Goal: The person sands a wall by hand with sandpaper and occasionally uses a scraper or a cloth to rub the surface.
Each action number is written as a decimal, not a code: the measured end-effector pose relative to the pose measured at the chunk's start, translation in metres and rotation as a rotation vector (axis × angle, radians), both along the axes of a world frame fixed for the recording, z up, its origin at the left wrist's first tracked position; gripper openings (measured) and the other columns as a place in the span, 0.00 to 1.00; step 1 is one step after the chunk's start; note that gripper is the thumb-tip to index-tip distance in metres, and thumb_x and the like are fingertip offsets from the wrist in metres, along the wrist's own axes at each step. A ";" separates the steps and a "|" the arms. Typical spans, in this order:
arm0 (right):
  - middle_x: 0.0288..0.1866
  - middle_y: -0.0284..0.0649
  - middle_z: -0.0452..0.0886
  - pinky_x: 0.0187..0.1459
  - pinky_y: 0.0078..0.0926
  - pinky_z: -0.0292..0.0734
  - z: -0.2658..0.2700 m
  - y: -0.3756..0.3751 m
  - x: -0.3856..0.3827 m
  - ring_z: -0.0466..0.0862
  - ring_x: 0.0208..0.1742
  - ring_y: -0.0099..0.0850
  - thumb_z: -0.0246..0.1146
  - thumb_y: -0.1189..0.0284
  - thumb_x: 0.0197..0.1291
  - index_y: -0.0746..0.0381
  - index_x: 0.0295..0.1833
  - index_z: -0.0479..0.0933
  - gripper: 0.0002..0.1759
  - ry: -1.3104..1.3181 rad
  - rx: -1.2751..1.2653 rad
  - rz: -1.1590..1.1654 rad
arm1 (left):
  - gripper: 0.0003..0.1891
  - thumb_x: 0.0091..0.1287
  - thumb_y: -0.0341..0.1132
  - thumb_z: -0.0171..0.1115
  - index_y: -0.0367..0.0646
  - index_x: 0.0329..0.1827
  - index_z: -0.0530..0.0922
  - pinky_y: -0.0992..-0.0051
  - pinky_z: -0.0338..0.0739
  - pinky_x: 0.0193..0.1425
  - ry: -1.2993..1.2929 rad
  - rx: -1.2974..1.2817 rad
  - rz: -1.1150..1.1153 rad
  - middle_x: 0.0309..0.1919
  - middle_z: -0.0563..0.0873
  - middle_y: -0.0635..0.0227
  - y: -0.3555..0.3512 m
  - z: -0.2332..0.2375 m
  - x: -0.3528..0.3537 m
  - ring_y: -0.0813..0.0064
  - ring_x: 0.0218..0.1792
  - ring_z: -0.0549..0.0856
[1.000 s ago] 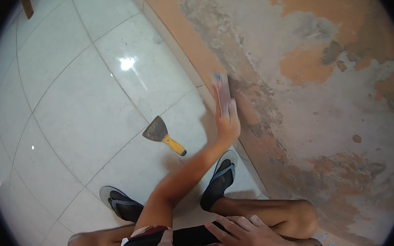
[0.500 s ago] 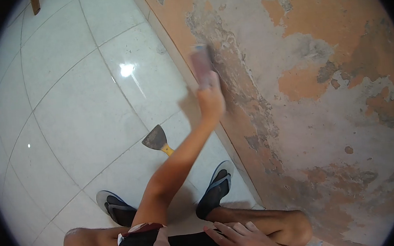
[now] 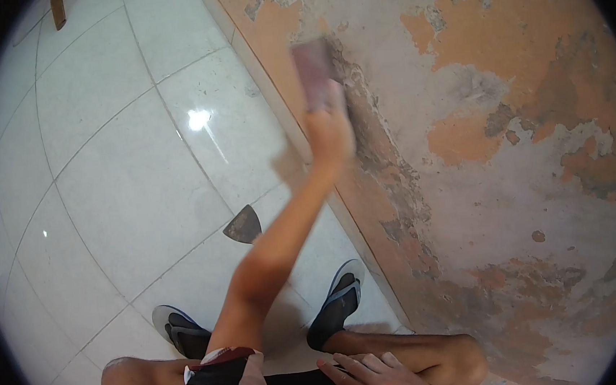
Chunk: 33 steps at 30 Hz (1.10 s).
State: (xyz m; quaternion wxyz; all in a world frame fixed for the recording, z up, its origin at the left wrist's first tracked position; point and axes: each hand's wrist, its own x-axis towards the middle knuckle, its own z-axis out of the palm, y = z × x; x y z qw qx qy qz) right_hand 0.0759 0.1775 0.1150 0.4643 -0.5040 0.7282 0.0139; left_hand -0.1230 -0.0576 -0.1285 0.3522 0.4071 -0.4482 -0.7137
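Wall [image 3: 482, 200], peeling: right half. Right hand [image 3: 377, 381]: lower centre, fingers loosely spread. Left hand [image 3: 328, 131]: upper centre, clasping reddish block [image 3: 312, 65] by the wall; blurred, higher than half a second ago. Scraper [image 3: 244, 225]: left of centre, handle now hidden.

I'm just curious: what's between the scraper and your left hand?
In the head view, floor tiles, partly shadowed, then a baseboard strip separate the scraper and left hand; no loose object shows there.
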 end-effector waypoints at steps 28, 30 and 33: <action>0.68 0.51 0.78 0.56 0.47 0.78 0.005 0.012 0.015 0.81 0.62 0.46 0.64 0.61 0.71 0.59 0.83 0.62 0.39 0.102 -0.083 0.093 | 0.24 0.85 0.48 0.51 0.32 0.62 0.78 0.63 0.76 0.59 -0.010 -0.210 0.055 0.48 0.88 0.49 -0.065 -0.007 0.001 0.56 0.48 0.86; 0.71 0.51 0.73 0.62 0.44 0.70 0.013 0.002 0.013 0.75 0.66 0.48 0.62 0.68 0.71 0.63 0.82 0.62 0.37 0.060 -0.055 0.070 | 0.23 0.85 0.47 0.51 0.32 0.63 0.78 0.61 0.77 0.58 0.037 -0.175 -0.055 0.46 0.89 0.49 -0.029 0.014 0.006 0.53 0.47 0.87; 0.71 0.52 0.73 0.63 0.45 0.71 0.009 0.006 0.012 0.75 0.66 0.49 0.62 0.68 0.71 0.63 0.82 0.62 0.37 0.095 -0.026 0.076 | 0.20 0.84 0.41 0.51 0.30 0.62 0.78 0.53 0.77 0.61 0.106 -0.547 0.046 0.53 0.88 0.42 -0.003 0.019 -0.002 0.41 0.53 0.86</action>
